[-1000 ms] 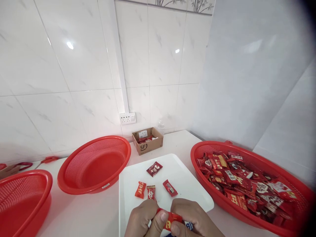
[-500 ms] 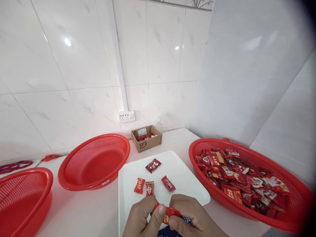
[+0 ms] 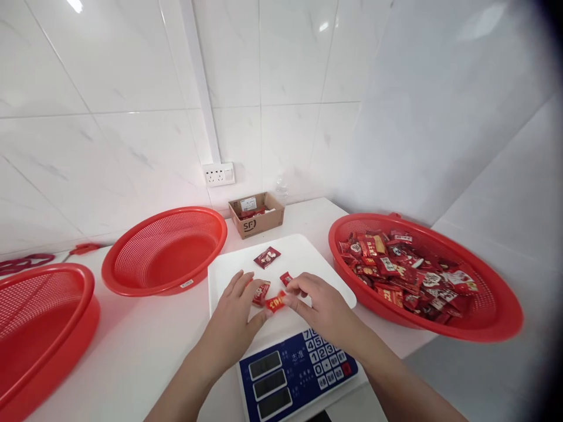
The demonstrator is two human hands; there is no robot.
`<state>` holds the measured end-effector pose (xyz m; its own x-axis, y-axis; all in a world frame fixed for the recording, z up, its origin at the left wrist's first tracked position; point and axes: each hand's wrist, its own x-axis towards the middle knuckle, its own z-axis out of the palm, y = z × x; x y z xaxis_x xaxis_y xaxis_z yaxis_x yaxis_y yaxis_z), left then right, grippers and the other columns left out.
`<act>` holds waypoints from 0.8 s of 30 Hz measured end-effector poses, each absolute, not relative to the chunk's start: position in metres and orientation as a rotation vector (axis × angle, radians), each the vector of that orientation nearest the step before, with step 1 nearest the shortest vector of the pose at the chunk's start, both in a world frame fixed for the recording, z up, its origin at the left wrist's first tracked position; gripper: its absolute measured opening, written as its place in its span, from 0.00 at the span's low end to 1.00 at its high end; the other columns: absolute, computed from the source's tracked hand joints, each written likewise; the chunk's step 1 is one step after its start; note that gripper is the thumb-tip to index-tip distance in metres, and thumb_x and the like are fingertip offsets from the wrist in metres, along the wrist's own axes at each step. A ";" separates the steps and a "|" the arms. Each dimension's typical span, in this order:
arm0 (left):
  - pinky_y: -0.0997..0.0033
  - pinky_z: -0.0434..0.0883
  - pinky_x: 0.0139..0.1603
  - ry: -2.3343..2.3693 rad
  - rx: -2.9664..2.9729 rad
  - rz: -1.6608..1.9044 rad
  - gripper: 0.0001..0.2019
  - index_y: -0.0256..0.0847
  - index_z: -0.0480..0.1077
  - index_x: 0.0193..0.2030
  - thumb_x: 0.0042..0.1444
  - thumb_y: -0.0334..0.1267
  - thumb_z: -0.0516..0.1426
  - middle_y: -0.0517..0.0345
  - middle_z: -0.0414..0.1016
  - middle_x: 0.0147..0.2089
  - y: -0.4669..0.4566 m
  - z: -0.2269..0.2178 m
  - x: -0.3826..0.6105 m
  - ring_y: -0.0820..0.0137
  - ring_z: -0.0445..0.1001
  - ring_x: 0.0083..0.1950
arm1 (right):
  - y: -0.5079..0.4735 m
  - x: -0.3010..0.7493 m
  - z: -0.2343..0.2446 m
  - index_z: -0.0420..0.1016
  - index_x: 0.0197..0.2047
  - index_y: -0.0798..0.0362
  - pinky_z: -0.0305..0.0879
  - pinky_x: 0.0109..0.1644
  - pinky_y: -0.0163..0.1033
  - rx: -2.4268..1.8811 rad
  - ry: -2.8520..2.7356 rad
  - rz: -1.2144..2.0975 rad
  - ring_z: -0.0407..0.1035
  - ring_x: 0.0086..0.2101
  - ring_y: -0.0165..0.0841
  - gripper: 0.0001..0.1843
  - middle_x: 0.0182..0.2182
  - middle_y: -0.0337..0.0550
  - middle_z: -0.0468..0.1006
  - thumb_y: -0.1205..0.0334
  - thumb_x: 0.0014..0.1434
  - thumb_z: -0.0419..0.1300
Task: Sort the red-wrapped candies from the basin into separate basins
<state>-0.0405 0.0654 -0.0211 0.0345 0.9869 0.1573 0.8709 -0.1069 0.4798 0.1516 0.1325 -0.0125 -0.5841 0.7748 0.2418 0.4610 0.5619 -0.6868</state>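
A small bright red snack packet (image 3: 275, 302) with yellow lettering is pinched at its right end by my right hand (image 3: 319, 305), low over the white weighing tray (image 3: 308, 249). My left hand (image 3: 233, 322) lies over the tray's left part, fingers spread, its thumb close to that packet. Beside its fingers lies a red-and-brown packet (image 3: 261, 292); an orange-red one is almost wholly covered by the hand. Another red packet (image 3: 285, 278) shows at my right fingertips, and a dark red packet (image 3: 267, 257) lies farther back on the tray.
The blue scale panel (image 3: 299, 375) with keys and displays faces me. A red basket (image 3: 352, 223) heaped with red packets stands right. Two more red baskets (image 3: 118, 281) (image 3: 83, 281) stand left. Behind are a cardboard box (image 3: 264, 224) holding packets and a clear bottle (image 3: 281, 190).
Both hands have moved forward from the near edge onto the tray, bringing the red packet down among the others. My left hand has let go and spread. The view has tilted down, revealing the scale panel.
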 end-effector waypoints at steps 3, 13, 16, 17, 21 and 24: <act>0.45 0.57 0.61 1.862 2.116 0.520 0.17 0.47 0.64 0.55 0.59 0.40 0.51 0.52 0.59 0.64 0.067 -0.025 -0.042 0.54 0.46 0.68 | 0.137 0.156 -0.015 0.70 0.43 0.49 0.61 0.49 0.44 -0.969 -2.325 0.709 0.65 0.45 0.36 0.12 0.43 0.43 0.72 0.52 0.59 0.55; 0.50 0.61 0.60 1.816 2.090 0.561 0.19 0.44 0.60 0.57 0.58 0.34 0.50 0.48 0.59 0.62 0.091 -0.026 -0.037 0.57 0.54 0.66 | 0.172 0.134 -0.028 0.73 0.39 0.53 0.62 0.51 0.45 -0.841 -2.548 0.639 0.65 0.45 0.37 0.11 0.42 0.47 0.72 0.73 0.56 0.54; 0.51 0.60 0.60 1.811 2.019 0.586 0.23 0.43 0.56 0.60 0.56 0.37 0.53 0.48 0.58 0.63 0.093 -0.025 -0.034 0.57 0.52 0.66 | 0.177 0.124 -0.020 0.73 0.41 0.54 0.63 0.50 0.44 -0.815 -2.601 0.638 0.65 0.45 0.36 0.13 0.43 0.47 0.72 0.75 0.55 0.53; 0.51 0.60 0.61 1.813 2.011 0.582 0.24 0.43 0.56 0.60 0.56 0.37 0.53 0.48 0.58 0.63 0.094 -0.024 -0.034 0.56 0.51 0.67 | 0.179 0.122 -0.017 0.73 0.43 0.53 0.63 0.50 0.44 -0.811 -2.618 0.646 0.66 0.45 0.36 0.14 0.44 0.47 0.71 0.74 0.55 0.53; 0.48 0.51 0.64 1.898 1.998 0.540 0.28 0.41 0.52 0.63 0.56 0.38 0.53 0.47 0.54 0.66 0.097 -0.022 -0.037 0.54 0.43 0.69 | 0.199 0.117 -0.007 0.70 0.49 0.50 0.59 0.55 0.45 -0.819 -2.651 0.635 0.62 0.51 0.38 0.17 0.50 0.47 0.69 0.68 0.56 0.55; 0.47 0.47 0.65 1.903 1.947 0.495 0.34 0.41 0.47 0.66 0.54 0.42 0.55 0.48 0.48 0.69 0.099 -0.023 -0.042 0.54 0.36 0.70 | 0.218 0.110 -0.006 0.66 0.56 0.51 0.53 0.60 0.48 -0.861 -2.721 0.665 0.55 0.58 0.41 0.21 0.56 0.50 0.64 0.62 0.58 0.55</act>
<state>-0.0417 0.0987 -0.0230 0.0255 0.9996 -0.0088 0.8688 -0.0178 0.4949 0.1105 0.2182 -0.0062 -0.8070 0.5871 0.0631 0.4918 0.7275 -0.4785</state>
